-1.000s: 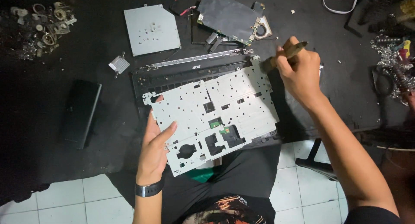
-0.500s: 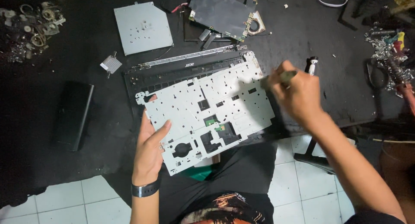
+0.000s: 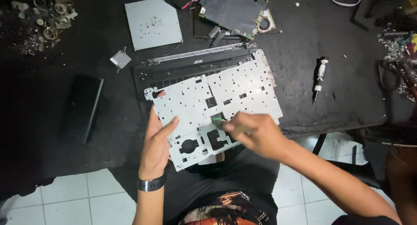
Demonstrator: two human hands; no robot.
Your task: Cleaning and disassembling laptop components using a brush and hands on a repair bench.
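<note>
Right hand has come down off the top right corner of the metal plate to its lower middle, fingers bunched over a small green patch by the cutouts. Motion blur there; cannot tell if it grips anything. The screwdriver it held a second ago now lies on the worktop, right of the plate, well apart from both hands.

Left hand same spot as before: open, flat, thumb on the plate face, fingers along its lower left edge, bracing it. Black band on that wrist.

Plate: thin stamped sheet, pale grey, matte, full of small round holes plus square and round cutouts, tilted a bit anticlockwise. It sits on a black plastic laptop shell, near edge overhanging the worktop over the lap. Silver hinge strip runs along the shell's far side.

Worktop is black, scuffed, dusty. Far side: flat grey drive with loose screws on top, dark circuit board with green edge, small square perforated metal piece. Left: slim black bar. Top left corner: heap of small metal scrap. Right edge: tangle of tools and metal bits. White tiled floor below.
</note>
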